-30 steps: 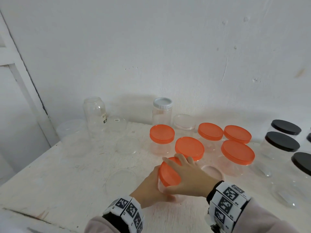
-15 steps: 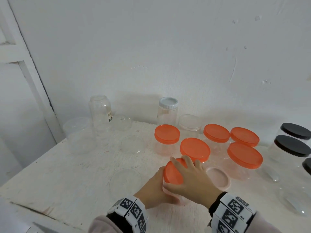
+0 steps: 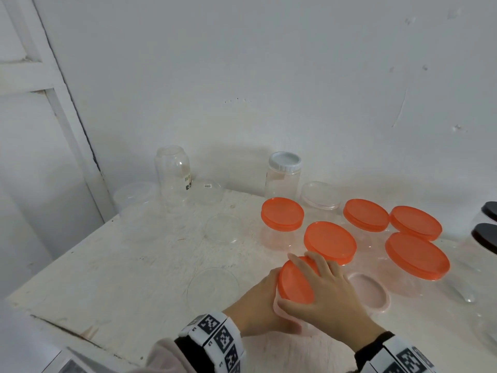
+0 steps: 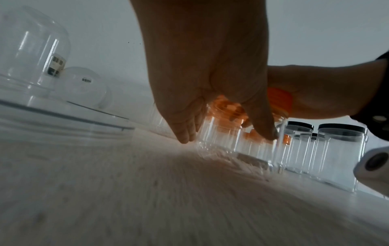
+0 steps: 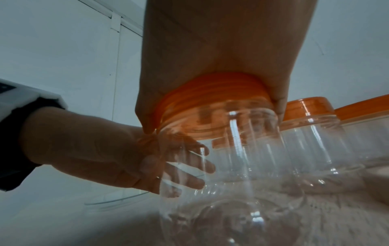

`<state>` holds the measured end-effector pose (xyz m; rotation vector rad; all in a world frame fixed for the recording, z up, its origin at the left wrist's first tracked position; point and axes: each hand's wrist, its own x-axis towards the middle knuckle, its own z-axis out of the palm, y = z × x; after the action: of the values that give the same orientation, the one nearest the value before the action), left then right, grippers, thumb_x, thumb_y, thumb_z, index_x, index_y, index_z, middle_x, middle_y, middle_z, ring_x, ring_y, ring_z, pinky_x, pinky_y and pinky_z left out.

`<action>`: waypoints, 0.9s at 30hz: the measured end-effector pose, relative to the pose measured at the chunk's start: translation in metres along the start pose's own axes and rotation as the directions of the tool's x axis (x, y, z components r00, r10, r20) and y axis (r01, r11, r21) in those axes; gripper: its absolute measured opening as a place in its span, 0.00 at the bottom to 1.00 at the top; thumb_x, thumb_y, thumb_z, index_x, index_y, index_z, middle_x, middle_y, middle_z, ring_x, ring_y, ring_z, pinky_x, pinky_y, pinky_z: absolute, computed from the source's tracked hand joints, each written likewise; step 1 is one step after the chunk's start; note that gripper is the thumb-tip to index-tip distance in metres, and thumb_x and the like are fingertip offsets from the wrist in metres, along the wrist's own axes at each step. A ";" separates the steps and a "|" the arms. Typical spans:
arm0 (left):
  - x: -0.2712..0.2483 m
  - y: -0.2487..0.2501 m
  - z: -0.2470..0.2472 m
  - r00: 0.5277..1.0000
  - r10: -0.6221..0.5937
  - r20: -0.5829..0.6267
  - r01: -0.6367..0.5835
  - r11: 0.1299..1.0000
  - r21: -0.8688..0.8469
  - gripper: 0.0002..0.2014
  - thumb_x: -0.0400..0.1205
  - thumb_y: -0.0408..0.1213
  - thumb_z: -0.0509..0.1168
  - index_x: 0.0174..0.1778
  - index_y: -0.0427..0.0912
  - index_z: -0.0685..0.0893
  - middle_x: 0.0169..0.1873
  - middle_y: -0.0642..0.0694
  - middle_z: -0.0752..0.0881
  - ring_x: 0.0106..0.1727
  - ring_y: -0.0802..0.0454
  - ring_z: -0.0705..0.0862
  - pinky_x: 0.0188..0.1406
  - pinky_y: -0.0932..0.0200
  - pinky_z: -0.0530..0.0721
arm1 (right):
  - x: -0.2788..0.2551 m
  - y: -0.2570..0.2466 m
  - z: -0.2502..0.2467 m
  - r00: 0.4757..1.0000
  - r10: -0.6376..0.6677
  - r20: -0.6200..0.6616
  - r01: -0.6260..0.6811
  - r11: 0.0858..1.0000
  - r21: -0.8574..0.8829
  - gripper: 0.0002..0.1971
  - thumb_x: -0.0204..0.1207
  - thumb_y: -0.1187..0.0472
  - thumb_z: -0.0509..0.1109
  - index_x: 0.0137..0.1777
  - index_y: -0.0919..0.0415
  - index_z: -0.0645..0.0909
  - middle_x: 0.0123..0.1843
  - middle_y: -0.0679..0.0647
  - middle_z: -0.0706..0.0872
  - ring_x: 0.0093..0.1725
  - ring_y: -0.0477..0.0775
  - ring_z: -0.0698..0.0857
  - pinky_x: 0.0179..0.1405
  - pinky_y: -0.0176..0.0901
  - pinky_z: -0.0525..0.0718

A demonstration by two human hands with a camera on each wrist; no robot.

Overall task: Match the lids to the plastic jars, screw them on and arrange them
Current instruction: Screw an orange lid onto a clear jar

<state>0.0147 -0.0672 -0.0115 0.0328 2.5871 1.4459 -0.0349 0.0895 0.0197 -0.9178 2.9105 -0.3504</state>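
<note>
A small clear plastic jar (image 5: 242,166) with an orange lid (image 3: 293,284) stands near the table's front edge, leaning a little to the left. My left hand (image 3: 258,305) grips the jar's body from the left, fingers and thumb curled round it (image 4: 221,133). My right hand (image 3: 317,281) lies over the top, with fingers wrapped round the orange lid's rim (image 5: 210,93). In the head view the jar's clear body is mostly hidden by both hands.
Several orange-lidded jars (image 3: 330,242) stand just behind and to the right. Black-lidded jars (image 3: 486,238) sit at the right edge. A pale loose lid (image 3: 368,292) lies beside my right hand. Clear loose lids (image 3: 212,286), an open bottle (image 3: 173,173) and a white-lidded jar (image 3: 283,175) are further left and back.
Both hands stay on the same jar and lid. My right hand's fingers have shifted slightly round the orange lid, and the head view has drifted a little.
</note>
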 end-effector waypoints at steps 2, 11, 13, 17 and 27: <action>0.000 -0.005 -0.013 1.000 0.001 0.016 -0.003 0.992 0.123 0.48 0.69 0.52 0.76 0.80 0.57 0.55 0.74 0.59 0.69 0.73 0.60 0.71 0.74 0.56 0.72 | 0.000 -0.001 0.001 1.000 0.017 0.000 -0.017 1.000 0.003 0.47 0.57 0.20 0.48 0.81 0.31 0.48 0.80 0.39 0.53 0.74 0.49 0.59 0.72 0.46 0.67; 0.005 -0.037 -0.175 0.913 0.109 -0.392 0.112 0.859 0.499 0.26 0.80 0.45 0.68 0.74 0.45 0.72 0.72 0.50 0.73 0.73 0.53 0.71 0.74 0.61 0.65 | 0.002 -0.003 0.003 0.999 0.051 -0.011 -0.051 0.999 -0.005 0.49 0.55 0.18 0.43 0.79 0.28 0.40 0.81 0.38 0.48 0.77 0.48 0.54 0.76 0.48 0.65; 0.002 -0.048 -0.211 0.835 0.091 -0.542 0.226 0.842 0.489 0.25 0.80 0.44 0.68 0.72 0.43 0.74 0.71 0.47 0.74 0.72 0.50 0.73 0.73 0.57 0.68 | 0.002 -0.004 0.003 0.998 0.058 0.000 -0.058 0.998 0.004 0.48 0.58 0.18 0.47 0.79 0.28 0.39 0.82 0.38 0.47 0.78 0.49 0.53 0.77 0.49 0.64; -0.004 -0.076 -0.257 0.721 0.009 -0.693 0.392 0.820 0.418 0.27 0.79 0.44 0.69 0.73 0.39 0.72 0.72 0.41 0.72 0.74 0.44 0.70 0.73 0.50 0.68 | 0.002 -0.005 0.001 0.997 0.071 0.019 -0.070 0.997 -0.009 0.47 0.62 0.19 0.53 0.79 0.28 0.38 0.82 0.38 0.45 0.79 0.47 0.51 0.78 0.47 0.63; -0.017 -0.121 -0.294 0.726 -0.360 -0.586 0.633 0.682 0.367 0.42 0.76 0.65 0.62 0.83 0.56 0.52 0.83 0.38 0.46 0.83 0.37 0.46 0.82 0.43 0.51 | 0.012 -0.022 -0.006 0.999 -0.006 0.037 0.008 0.998 -0.063 0.38 0.75 0.32 0.59 0.83 0.36 0.49 0.85 0.42 0.44 0.83 0.47 0.34 0.76 0.48 0.27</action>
<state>-0.0087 -0.3803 0.0392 -1.0234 2.9225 0.5053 -0.0336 0.0667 0.0308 -0.9330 2.9009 -0.2410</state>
